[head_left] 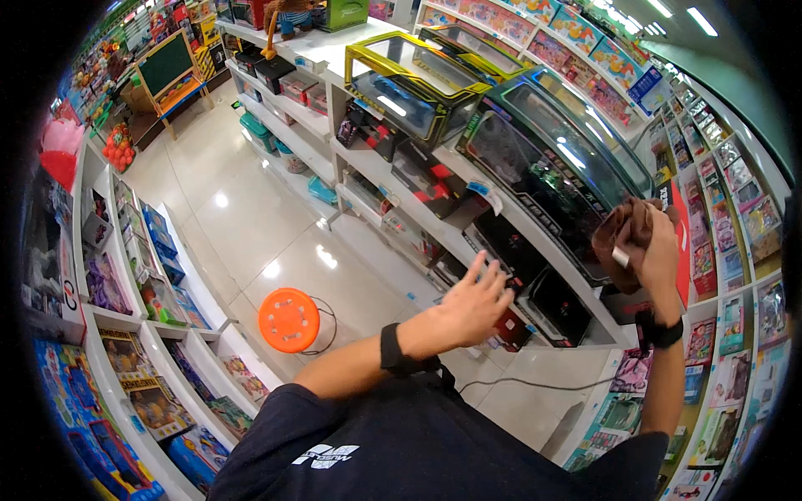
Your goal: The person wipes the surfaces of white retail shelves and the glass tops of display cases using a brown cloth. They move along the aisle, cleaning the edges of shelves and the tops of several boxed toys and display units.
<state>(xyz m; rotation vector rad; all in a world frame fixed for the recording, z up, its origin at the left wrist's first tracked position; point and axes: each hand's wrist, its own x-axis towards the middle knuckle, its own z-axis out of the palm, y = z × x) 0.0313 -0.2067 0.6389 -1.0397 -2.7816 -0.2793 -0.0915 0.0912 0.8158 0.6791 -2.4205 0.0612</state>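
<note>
My right hand (658, 250) holds a bunched brown cloth (620, 235) with a small white tag, against the near end of a large dark windowed toy box (545, 175). My left hand (476, 304) is raised with its fingers spread and nothing in it, in front of the shelf unit's lower black boxes (557, 307). A yellow-edged windowed toy box (413, 87) stands on the same shelf top, beside the dark one. A price label (485, 193) curls from the shelf edge.
An orange plastic stool (289, 320) stands on the tiled floor at left. A black cable (539, 383) runs along the floor near my body. Stocked shelves (150, 332) line the left side, and more stand at right. A chalkboard easel (166, 69) is at the far left.
</note>
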